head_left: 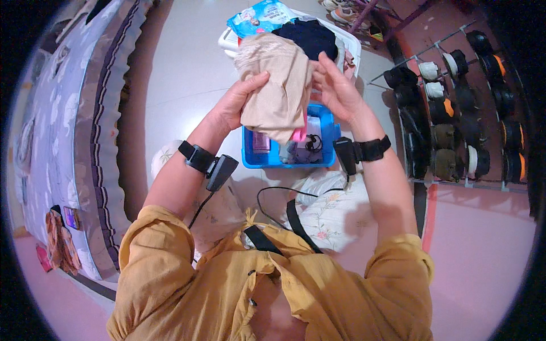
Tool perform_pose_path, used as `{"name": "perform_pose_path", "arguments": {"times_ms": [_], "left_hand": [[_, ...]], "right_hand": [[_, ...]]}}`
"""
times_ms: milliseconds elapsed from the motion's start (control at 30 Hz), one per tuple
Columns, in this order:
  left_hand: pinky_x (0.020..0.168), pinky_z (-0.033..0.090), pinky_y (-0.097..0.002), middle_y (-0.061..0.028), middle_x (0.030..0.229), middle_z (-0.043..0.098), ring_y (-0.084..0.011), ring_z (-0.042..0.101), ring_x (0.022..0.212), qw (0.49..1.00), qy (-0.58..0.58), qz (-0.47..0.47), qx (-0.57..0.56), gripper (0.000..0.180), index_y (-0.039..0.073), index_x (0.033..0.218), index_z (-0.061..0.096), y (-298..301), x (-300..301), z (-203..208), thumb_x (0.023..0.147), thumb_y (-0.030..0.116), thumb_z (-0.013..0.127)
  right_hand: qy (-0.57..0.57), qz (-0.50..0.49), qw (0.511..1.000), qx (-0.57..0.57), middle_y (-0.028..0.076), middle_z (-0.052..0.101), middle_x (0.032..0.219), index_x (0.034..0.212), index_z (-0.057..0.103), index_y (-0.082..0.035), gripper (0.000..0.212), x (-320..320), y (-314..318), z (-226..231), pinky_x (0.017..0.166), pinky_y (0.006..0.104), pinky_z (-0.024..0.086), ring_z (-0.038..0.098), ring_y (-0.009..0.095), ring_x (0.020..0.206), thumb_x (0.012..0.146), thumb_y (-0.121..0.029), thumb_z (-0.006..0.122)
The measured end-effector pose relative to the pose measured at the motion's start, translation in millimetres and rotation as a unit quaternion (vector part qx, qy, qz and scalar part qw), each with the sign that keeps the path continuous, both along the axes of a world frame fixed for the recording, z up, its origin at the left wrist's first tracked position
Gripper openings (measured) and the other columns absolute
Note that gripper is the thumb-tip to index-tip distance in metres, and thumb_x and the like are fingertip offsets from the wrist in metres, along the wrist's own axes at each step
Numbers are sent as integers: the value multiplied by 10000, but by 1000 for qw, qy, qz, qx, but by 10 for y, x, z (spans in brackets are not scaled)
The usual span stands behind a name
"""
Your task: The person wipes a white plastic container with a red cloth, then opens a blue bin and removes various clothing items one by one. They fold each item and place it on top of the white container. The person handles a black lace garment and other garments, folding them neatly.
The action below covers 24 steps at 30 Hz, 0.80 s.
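A folded beige ribbed garment (276, 85), with a frilly upper edge, is held up in front of me. My left hand (239, 102) grips its left side, thumb on the front and the other fingers hidden behind it. At its right edge is my right hand (341, 94), fingers stretched out and apart; whether they touch the cloth is hard to tell. Below the garment stands a blue plastic box (290, 165), holding a dark cable (313, 143) and a purple packet (261, 142). Something bright pink (299, 134) shows under the garment's lower corner.
Behind the box is a white basket (230, 44) with a black cloth (310, 37) and a blue printed packet (259, 18). A shoe rack (421, 57) full of shoes stands to the right. At the left is a bed with a patterned cover (62, 125). Cables run from both wrist devices.
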State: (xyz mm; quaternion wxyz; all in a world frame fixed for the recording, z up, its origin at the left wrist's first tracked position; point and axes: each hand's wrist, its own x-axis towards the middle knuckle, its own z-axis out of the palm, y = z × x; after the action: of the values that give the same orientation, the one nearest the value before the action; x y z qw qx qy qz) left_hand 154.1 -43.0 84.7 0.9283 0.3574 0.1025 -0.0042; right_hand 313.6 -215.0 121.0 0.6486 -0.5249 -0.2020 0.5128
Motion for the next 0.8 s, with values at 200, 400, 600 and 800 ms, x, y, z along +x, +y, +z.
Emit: {"name": "perform_pose_path", "arguments": {"times_ms": [200, 400, 600, 800], "left_hand": [[962, 516, -371, -138, 1269, 595, -231, 627, 1108, 998, 31, 49, 39, 645, 14, 1356, 450, 41, 44, -31, 875, 360, 704], [972, 484, -358, -139, 1280, 564, -203, 580, 1150, 994, 30, 75, 73, 735, 7, 1383, 413, -10, 44, 12, 874, 470, 671], [1019, 426, -433, -135, 1421, 434, -210, 431, 1305, 940, 195, 119, 253, 816, 42, 1434, 357, 142, -2, 22, 866, 560, 630], [1017, 453, -447, -129, 1348, 499, -228, 499, 1253, 996, -52, 28, 74, 803, 67, 1416, 376, -93, -30, -54, 847, 549, 672]], "right_hand": [[-15, 17, 999, -23, 38, 546, 1314, 1393, 462, -134, 617, -300, 80, -148, 953, 366, 461, 524, 160, 1182, 925, -517, 589], [-79, -97, 992, -31, 90, 571, 1284, 1359, 459, -54, 578, -413, 233, -182, 928, 305, 484, 578, 154, 1125, 887, -276, 709], [-282, -204, 938, 4, 127, 604, 1207, 1261, 511, -5, 487, -241, 231, 14, 931, 324, 479, 597, 191, 1080, 835, -132, 709], [-516, -33, 856, 9, 172, 623, 1142, 1269, 510, -19, 522, -654, 285, 29, 893, 381, 500, 630, 293, 1040, 817, -186, 711]]}}
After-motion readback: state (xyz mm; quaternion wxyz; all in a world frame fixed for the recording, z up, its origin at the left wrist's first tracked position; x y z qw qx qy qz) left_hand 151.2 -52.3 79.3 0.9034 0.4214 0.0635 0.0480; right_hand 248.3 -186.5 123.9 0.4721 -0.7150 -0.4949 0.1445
